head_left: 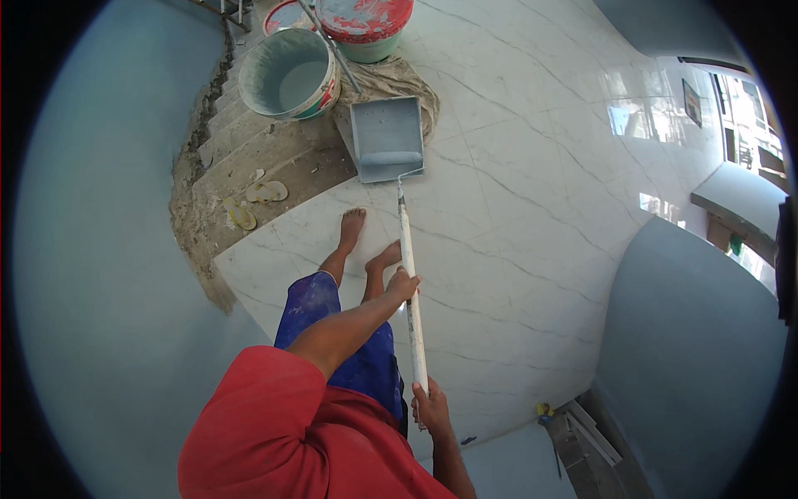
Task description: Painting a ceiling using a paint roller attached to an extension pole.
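Note:
Both my hands grip the long white pole of a paint roller (391, 160). My left hand (404, 284) is wrapped round the middle of the pole (416, 337). Lower down, close to my body, my right hand (431, 407) closes round its near end. The roller's sleeve lies in the near part of a grey paint tray (387, 121) on the floor, ahead of my bare feet. Grey-blue paint coats the inside of the tray.
Beyond the tray stand an open paint bucket (288, 75) and a red-lidded bucket (364, 23), by a dirty cloth (413, 83). Yellow flip-flops (253, 202) lie on rough concrete steps (274, 154) at left. White veined tiles (507, 224) spread rightward to a blue-grey wall (682, 349).

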The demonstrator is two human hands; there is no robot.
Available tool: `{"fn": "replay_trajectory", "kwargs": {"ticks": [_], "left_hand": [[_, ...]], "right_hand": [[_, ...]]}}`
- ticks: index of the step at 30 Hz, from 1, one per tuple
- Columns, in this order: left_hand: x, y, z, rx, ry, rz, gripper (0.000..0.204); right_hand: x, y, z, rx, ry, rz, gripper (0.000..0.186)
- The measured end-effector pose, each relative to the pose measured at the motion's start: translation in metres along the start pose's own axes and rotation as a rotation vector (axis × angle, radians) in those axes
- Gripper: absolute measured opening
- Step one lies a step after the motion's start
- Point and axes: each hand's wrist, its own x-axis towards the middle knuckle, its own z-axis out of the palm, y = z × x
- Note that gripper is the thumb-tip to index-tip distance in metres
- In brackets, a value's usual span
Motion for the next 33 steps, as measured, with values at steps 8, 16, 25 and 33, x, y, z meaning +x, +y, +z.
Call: {"fn": "replay_trajectory", "kwargs": {"ticks": [8, 16, 25, 33], "left_hand": [[0.038, -0.012, 0.007, -0.008, -0.023, -0.019, 0.051], [0.094, 0.025, -0.038, -0.003, -0.006, -0.005, 0.04], [0.066, -0.013, -0.019, 0.184, 0.02, 0.079, 0.052], [0.142, -0.001, -0.078, 0.096, 0.214, 0.132, 0.046]], "right_hand": [[0.028, -0.017, -0.001, -0.05, -0.015, 0.007, 0.049], [0.066, -0.066, 0.015, -0.136, -0.003, -0.102, 0.046], [0.06, -0.02, 0.011, -0.126, -0.03, -0.073, 0.037], [0.095, -0.08, 0.022, -0.088, -0.157, -0.053, 0.037]]}}
